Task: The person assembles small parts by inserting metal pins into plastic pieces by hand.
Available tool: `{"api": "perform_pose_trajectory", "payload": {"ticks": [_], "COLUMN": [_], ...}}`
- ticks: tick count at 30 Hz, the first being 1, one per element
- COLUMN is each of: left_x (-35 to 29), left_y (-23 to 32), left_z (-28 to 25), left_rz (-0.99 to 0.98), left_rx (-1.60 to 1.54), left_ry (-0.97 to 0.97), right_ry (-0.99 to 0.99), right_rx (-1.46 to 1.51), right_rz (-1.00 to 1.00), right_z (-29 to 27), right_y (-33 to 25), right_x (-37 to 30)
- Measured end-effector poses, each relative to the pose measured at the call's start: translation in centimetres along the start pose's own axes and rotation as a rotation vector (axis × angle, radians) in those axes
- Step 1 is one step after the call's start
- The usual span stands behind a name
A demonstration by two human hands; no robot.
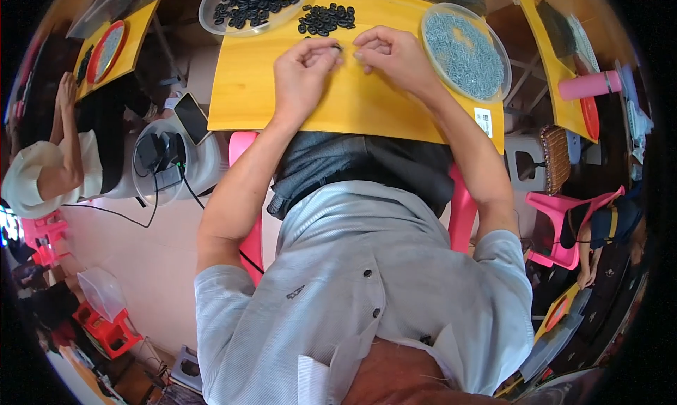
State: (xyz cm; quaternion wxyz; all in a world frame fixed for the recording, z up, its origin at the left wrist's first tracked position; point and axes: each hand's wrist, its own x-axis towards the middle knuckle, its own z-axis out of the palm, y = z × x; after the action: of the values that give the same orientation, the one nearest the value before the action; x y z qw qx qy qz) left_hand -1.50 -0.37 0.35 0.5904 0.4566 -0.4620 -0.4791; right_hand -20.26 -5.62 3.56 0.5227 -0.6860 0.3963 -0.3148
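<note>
Hands: left hand [302,72] pinches black piece [338,47]; right hand [396,58] half-curled, contents unclear.

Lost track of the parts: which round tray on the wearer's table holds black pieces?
The upper-left tray, beside the loose black pile; the other tray, at right, holds small silvery pieces.

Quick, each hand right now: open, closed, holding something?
Left hand: pinched on a small black piece.
Right hand: loosely curled; can't tell if it's holding anything.

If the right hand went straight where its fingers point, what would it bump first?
Probably the left hand, which pinches a small black piece, though depth is hard to judge.
</note>
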Motion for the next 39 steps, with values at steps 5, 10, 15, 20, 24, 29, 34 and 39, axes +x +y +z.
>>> {"api": "perform_pose_trajectory", "payload": {"ticks": [5, 10, 15, 20, 24, 29, 34, 39], "left_x": [1.5, 2.1, 2.1, 2.0, 1.6, 0.1, -0.4, -0.2], "left_y": [0.9, 0.4, 0.0, 0.2, 0.3, 1.1, 0.6, 0.0], "left_z": [-2.9, -4.2, -4.4, -4.0, -3.2, -1.2, -0.5, -0.7], "left_rz": [0.048, 0.03, 0.03, 0.012, 0.004, -0.138, -0.243, -0.202], "left_rx": [-0.261, -0.365, -0.36, -0.328, -0.363, -0.419, -0.36, -0.401], "left_ry": [0.381, 0.439, 0.424, 0.418, 0.3, 0.225, 0.111, 0.118], "right_ry": [0.039, -0.015, -0.058, -0.107, -0.087, 0.023, 0.0, -0.016], "right_rx": [-0.29, -0.547, -0.708, -0.88, -0.933, 0.054, 0.333, 0.359], "right_rz": [-0.013, -0.297, -0.518, -0.505, -0.462, 0.096, 0.129, 0.129], "right_z": [0.0, 2.4, 5.0, 5.7, 4.4, 1.3, 0.5, 0.6], "right_y": [-1.1, 0.4, 0.0, -0.2, 0.0, 0.7, 0.7, 0.6], "right_x": [0.9, 2.9, 4.9, 5.2, 4.5, 2.8, 2.1, 1.8]}}
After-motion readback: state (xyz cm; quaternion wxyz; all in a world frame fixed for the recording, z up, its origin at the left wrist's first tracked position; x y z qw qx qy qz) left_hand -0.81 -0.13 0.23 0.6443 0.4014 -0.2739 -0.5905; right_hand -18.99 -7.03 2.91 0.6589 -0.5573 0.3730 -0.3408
